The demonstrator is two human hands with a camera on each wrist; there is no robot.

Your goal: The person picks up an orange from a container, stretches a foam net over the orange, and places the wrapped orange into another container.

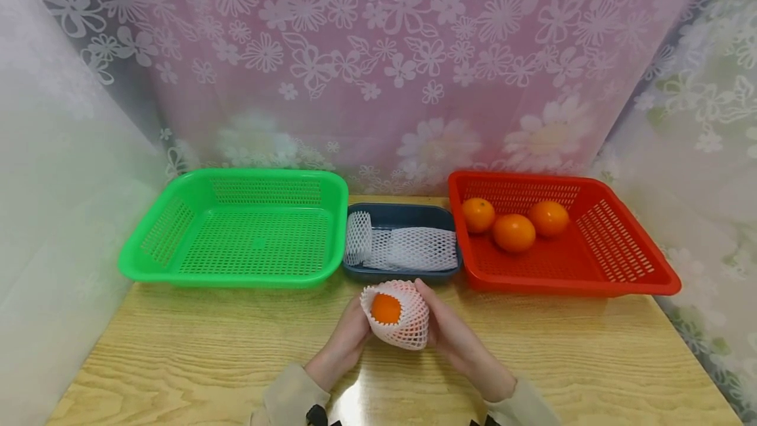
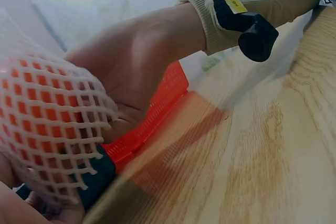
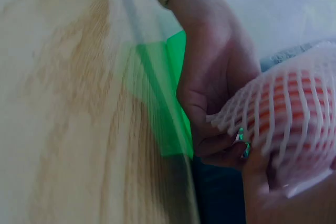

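An orange sits inside a white foam net sleeve, its bare skin showing through the sleeve's open end. My left hand holds the sleeved orange from the left side. On the other side, my right hand grips it too, thumb up near the top of the net. In the left wrist view the stretched mesh covers the orange, with the right hand beyond it. The right wrist view shows the left hand with curled fingers at the net's toothed edge. Some fingertips are hidden behind the net.
Behind the hands stands a dark blue tray with several foam net sleeves. A green basket is at the left, and a red basket with three oranges at the right. All rest on a wooden table before a floral curtain.
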